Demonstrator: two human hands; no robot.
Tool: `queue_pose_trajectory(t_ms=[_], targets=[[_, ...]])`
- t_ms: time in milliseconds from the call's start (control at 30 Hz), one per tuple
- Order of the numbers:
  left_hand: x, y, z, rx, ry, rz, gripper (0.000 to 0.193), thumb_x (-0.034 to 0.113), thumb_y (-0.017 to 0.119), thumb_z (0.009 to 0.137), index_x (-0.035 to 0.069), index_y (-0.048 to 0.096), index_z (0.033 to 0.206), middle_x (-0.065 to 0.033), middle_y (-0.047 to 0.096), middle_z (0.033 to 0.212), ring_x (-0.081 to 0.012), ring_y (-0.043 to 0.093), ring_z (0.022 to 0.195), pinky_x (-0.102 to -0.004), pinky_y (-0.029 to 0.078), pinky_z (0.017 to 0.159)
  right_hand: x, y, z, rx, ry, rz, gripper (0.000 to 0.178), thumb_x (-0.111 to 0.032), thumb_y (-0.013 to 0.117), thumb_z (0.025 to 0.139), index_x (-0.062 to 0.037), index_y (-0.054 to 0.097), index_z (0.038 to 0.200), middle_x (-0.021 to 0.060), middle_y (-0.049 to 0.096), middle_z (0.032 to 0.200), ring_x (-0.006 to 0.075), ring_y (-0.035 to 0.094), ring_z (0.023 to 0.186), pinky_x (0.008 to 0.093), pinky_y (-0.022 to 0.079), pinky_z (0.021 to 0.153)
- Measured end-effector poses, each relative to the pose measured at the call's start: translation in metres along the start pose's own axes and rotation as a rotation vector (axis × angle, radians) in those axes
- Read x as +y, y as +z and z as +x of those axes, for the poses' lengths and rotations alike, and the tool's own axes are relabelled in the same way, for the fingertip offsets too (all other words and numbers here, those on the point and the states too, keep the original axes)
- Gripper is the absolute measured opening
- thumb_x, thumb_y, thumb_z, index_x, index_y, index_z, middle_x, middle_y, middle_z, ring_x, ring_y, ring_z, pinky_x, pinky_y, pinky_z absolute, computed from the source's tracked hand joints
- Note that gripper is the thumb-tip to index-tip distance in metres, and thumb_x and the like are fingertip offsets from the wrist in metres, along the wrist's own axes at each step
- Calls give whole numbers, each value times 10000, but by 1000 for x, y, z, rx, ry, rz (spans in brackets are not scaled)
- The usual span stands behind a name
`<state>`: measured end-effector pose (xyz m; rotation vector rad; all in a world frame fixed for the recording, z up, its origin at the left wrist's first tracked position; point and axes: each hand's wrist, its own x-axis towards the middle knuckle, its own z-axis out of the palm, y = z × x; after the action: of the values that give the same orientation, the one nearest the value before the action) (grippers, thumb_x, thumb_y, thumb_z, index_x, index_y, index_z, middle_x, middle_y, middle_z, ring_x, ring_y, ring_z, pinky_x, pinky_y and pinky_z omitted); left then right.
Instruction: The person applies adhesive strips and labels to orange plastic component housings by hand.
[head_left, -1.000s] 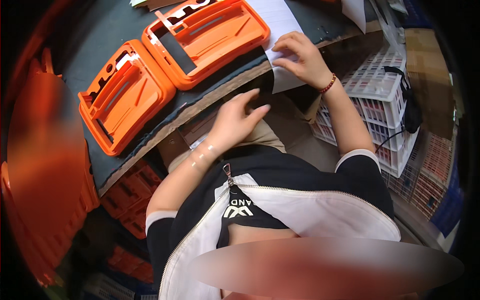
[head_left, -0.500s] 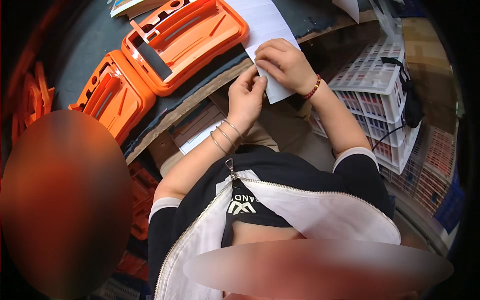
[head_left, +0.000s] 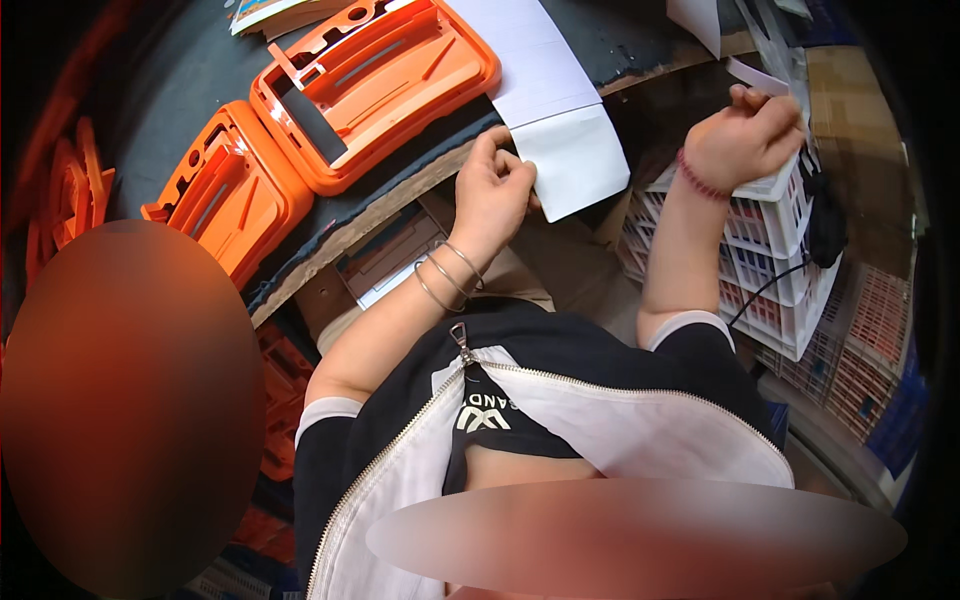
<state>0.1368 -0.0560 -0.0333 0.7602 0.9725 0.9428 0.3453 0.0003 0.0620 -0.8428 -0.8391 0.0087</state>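
Observation:
A long white sheet (head_left: 545,75) lies over the table edge to the right of an open orange plastic case (head_left: 420,65). Its bottom section (head_left: 575,160) hangs past the edge and looks smoother and paler than the part above. My left hand (head_left: 495,190) is closed at the left side of that section, thumb and fingers pinching its edge. Off to the right, above the white crates, my right hand (head_left: 745,135) is raised with curled fingers. From its fingertips sticks a narrow pale paper strip (head_left: 757,77); the exact grip is partly hidden.
A stack of white plastic crates (head_left: 765,215) stands at the right, with a dark cable (head_left: 775,290) beside it. More orange plastic parts (head_left: 75,185) lie at the far left. Printed papers (head_left: 270,12) rest at the table's back. A blurred shape covers the lower left.
My right hand has moved right, away from the sheet, with a pale strip at its fingers. The sheet's bottom section now shows wholly. My left hand has stayed at the sheet's edge.

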Motion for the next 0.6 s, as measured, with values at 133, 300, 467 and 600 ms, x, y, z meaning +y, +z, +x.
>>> queue_pose_trajectory(t_ms=[133, 300, 467, 600], targets=[[-7, -16, 10, 31, 182, 38, 285, 105, 598, 973, -31, 526, 1213, -14, 567, 720, -70, 520, 580, -221, 421, 514, -48, 5, -84, -1368, -550, 116, 113, -70, 625, 804, -77, 696, 891, 112, 679, 957, 249, 645, 914, 423, 520, 782], [-15, -11, 18, 63, 208, -10, 208, 147, 609, 984, -15, 563, 1105, -19, 576, 765, -69, 515, 616, -227, 434, 546, -41, 8, -90, -1590, 357, 443, 105, -100, 601, 893, -48, 684, 930, 123, 684, 952, 279, 633, 857, 395, 514, 824], [1, -4, 14, 7, 97, -46, 183, 129, 581, 991, -6, 565, 1112, -15, 575, 774, -66, 531, 566, -203, 438, 515, 10, 13, -78, -1317, -47, -393, 135, -167, 646, 953, -36, 675, 957, 103, 660, 857, 227, 632, 794, 342, 523, 743], [6, -4, 10, 65, 106, -33, 173, 119, 583, 978, -10, 569, 1093, -22, 583, 771, -74, 534, 547, -207, 444, 508, 47, 10, -63, -903, 506, -253, 112, -141, 630, 975, -32, 654, 990, 33, 640, 809, 166, 623, 711, 313, 528, 655]])
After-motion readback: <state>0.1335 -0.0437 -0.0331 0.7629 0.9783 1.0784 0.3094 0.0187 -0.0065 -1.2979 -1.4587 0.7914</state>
